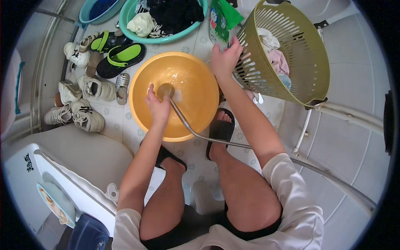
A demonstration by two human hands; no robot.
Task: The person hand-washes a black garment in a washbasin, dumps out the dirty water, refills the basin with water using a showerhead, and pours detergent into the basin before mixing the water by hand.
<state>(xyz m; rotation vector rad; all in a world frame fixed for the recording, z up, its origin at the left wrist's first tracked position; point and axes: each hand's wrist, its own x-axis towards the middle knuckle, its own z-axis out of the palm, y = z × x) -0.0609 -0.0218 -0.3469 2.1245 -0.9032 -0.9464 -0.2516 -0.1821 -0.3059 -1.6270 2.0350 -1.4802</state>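
Note:
A yellow-orange plastic basin [200, 103] stands on the floor before me with a little clear water inside. My left hand [158, 107] is over its left part, its thumb side against the neck of a round shower head [166, 90]. A metal hose [218, 141] runs from it over the basin rim and under my right forearm. My right hand [225, 59] is beyond the basin's right rim with fingers apart. It is nearest a green detergent bag [220, 23] and the slotted side of an olive laundry basket [307, 59]; whether it touches either is unclear.
White and pink clothes [278, 61] lie in the tilted basket. A turquoise tub [168, 39] of dark and white laundry stands at the back, beside a blue basin [107, 15]. Several shoes [103, 89] line the left wall. A white pump nozzle [258, 99] shows below the basket.

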